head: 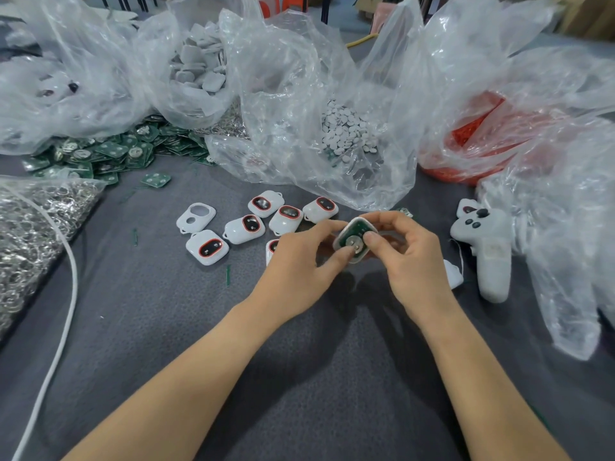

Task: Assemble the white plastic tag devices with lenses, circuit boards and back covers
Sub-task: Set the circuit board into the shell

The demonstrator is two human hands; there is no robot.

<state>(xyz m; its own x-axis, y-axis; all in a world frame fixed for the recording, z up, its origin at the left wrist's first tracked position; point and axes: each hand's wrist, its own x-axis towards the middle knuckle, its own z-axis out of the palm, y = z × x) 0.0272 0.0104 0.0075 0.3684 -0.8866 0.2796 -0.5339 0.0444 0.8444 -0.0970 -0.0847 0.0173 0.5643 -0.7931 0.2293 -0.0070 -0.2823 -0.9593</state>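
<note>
Both hands hold one white tag [353,242] just above the grey cloth [299,377]. The left hand [299,264] pinches its edge, and the right hand [411,261] grips it and thumbs the green board [357,228] in. This looks like the board step, so a back cover must snap on next. Six tags with lenses [244,228] lie behind, one half hidden, beside one empty shell [196,217].

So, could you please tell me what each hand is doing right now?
Left hand: gripping the tag device, thumb pressing its circuit board.
Right hand: gripping the same tag device.
</note>
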